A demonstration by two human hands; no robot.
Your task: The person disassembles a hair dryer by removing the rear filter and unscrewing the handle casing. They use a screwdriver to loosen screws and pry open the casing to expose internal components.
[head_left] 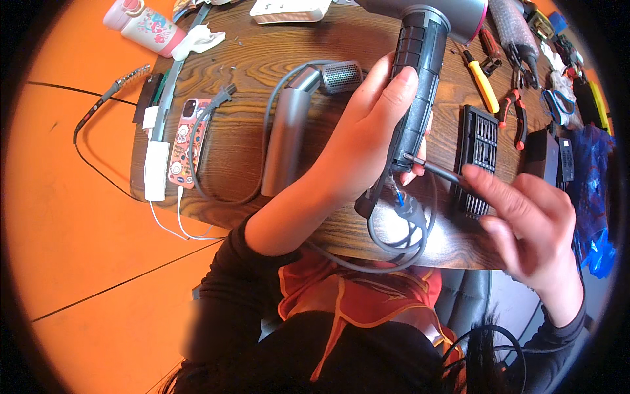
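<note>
Left hand (375,121) wrapped around the black ribbed plastic handle (420,85) of a grey hair dryer with a pink-rimmed head (459,14), thumb along the front; dryer held up over the near side of the dark wood-grain table (239,62). Right hand (535,213) half-curled on a slim dark screwdriver (441,172), index fingertip laid along it; thumb pressure cannot be told. Driver tip meets the handle's lower end; too small to tell whether it sits in a screw head. Step in hand, as judged: working a fastener or catch at that end. Next move calls for a firm left grip, the driver kept in line with its seat, and little pull on the thin blue wire (399,199) below, where the handle's end looks opened. Further out: the grey power cord (430,220) loops just under the work and over the table's near edge, a likely snag. The black rectangular bit case (467,121) lies behind the driver and right fingertips, limiting a downward swing. To the left, a silver-grey cylindrical dryer (287,134) lies beyond the left forearm; more bare wood shows past it. Upper right is tighter: yellow-handled screwdriver (484,87), red-and-black pliers (518,121).
</note>
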